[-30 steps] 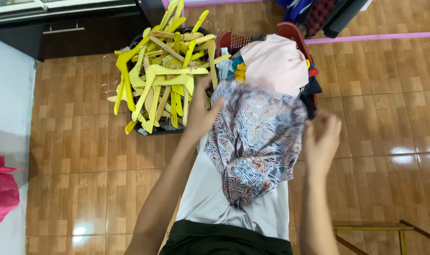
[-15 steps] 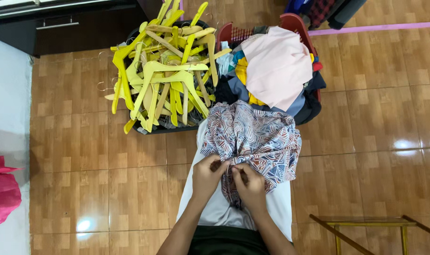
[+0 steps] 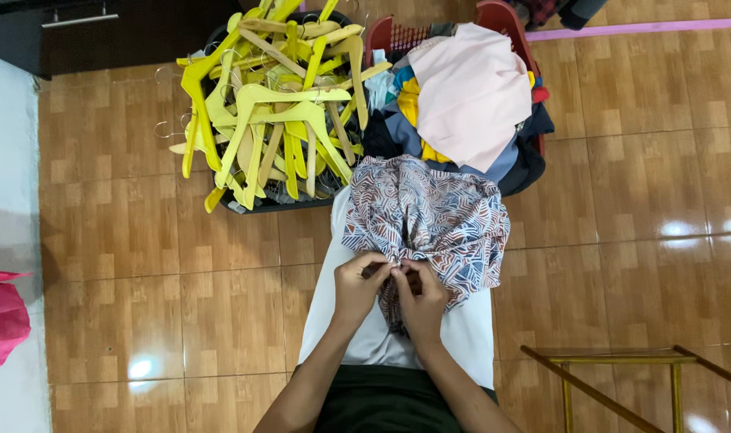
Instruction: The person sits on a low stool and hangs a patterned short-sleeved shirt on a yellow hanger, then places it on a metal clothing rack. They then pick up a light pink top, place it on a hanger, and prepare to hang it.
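Pink cloth [image 3: 0,309] far left, yellow hangers [image 3: 273,112] heaped in bin. Left hand [image 3: 357,285], right hand [image 3: 421,298] now together, both grips pinched on patterned garment [image 3: 429,212] bunched over white board [image 3: 469,333]; were apart before. Laundry basket [image 3: 506,20] beyond.

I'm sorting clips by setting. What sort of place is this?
Probably a home laundry spot: a red basket heaped with clothes, a bin of yellow hangers on tile floor, and both hands gathering a patterned garment.

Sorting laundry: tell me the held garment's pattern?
Garment: blue, white and rust geometric line print, in the head view.
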